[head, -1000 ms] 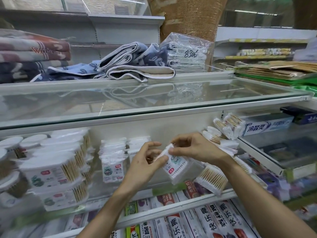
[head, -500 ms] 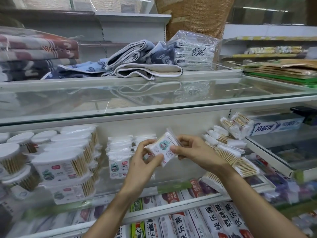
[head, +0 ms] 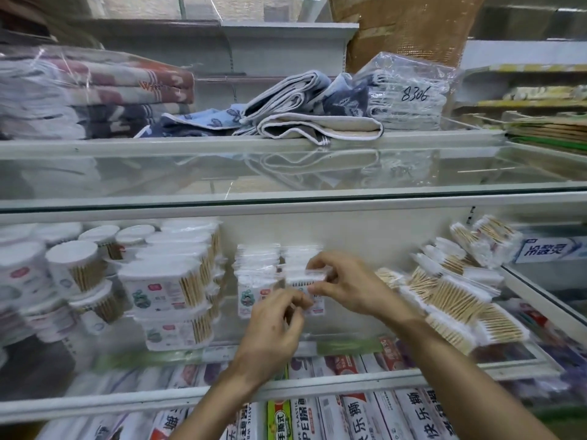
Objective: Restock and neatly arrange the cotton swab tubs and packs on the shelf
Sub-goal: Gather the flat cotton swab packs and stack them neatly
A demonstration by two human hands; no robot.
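Both hands hold one small flat cotton swab pack (head: 309, 289) upright at the front of the right-hand row of small packs (head: 300, 255). My left hand (head: 273, 331) pinches its lower left edge; my right hand (head: 344, 282) pinches its top and right side. A second row of small packs (head: 255, 281) stands just to the left. Stacked rectangular swab tubs (head: 171, 287) and round tubs (head: 74, 268) fill the shelf's left part. Loose bags of wooden swabs (head: 457, 300) lie piled on the right.
A glass shelf (head: 286, 179) with folded towels (head: 305, 115) hangs right above the swab shelf. The shelf's front rail (head: 127, 398) runs below my wrists, with boxed rolls (head: 355, 414) under it. A toothpaste box (head: 546, 249) sits at the far right.
The pack was turned upright and carried forward from in front of my chest to the front of the right-hand row of small packs. Both hands moved with it.
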